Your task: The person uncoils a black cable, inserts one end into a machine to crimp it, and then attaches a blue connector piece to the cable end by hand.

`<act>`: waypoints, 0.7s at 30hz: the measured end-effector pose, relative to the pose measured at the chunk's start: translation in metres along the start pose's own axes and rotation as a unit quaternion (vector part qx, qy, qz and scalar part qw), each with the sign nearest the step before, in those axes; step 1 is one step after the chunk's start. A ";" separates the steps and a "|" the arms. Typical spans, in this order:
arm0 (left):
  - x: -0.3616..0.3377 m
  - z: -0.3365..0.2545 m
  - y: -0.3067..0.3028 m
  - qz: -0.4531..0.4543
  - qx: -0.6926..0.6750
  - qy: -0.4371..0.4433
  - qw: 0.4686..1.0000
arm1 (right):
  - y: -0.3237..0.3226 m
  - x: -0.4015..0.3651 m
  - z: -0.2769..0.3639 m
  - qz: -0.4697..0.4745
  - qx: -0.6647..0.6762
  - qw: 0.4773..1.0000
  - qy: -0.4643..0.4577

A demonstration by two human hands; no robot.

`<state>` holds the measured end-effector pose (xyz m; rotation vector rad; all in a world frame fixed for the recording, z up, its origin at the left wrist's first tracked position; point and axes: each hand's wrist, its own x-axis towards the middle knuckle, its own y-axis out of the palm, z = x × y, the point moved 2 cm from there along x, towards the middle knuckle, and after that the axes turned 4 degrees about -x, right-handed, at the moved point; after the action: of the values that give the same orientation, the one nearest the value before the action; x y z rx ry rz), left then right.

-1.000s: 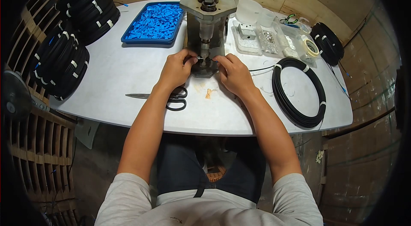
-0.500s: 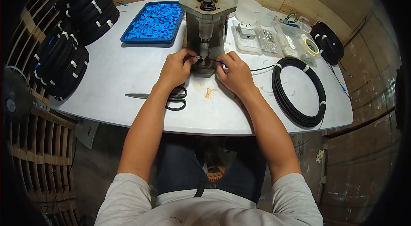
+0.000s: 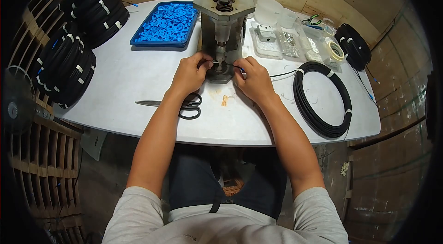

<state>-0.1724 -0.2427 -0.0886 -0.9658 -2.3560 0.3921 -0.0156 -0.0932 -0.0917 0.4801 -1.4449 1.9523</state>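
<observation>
A metal press (image 3: pixel 221 27) stands at the back middle of the white table. At the left of its lower jaw, my left hand (image 3: pixel 190 72) is closed in a pinch on a small pale piece (image 3: pixel 214 62). On the other side my right hand (image 3: pixel 253 77) pinches the end of a black cable (image 3: pixel 282 75), with a bit of blue showing between the fingers. That cable runs right to a black cable coil (image 3: pixel 323 100) tied with white bands. Fingers and press hide part of what lies at the jaw.
Black scissors (image 3: pixel 190 106) lie by my left forearm. A blue tray (image 3: pixel 134 41) of blue pieces is behind, left of the press. Stacked cable coils (image 3: pixel 99 8) stand at far left. Clear boxes (image 3: pixel 267 50), tape rolls (image 3: pixel 335 51) and another coil (image 3: pixel 353 46) are at back right.
The fingers of my right hand have shifted slightly at the cable end, and less blue shows between them. My left hand stays where it was.
</observation>
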 end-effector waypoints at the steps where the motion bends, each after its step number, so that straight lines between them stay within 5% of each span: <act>1: 0.000 0.001 0.000 -0.001 -0.004 0.001 1.000 | 0.001 0.000 0.000 0.014 0.004 1.000 0.013; 21: 0.000 0.004 0.001 0.000 0.003 -0.002 1.000 | -0.001 0.000 0.003 -0.008 -0.024 1.000 -0.006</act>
<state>-0.1745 -0.2423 -0.0917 -0.9644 -2.3565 0.4001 -0.0153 -0.0956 -0.0901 0.4812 -1.4868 1.9001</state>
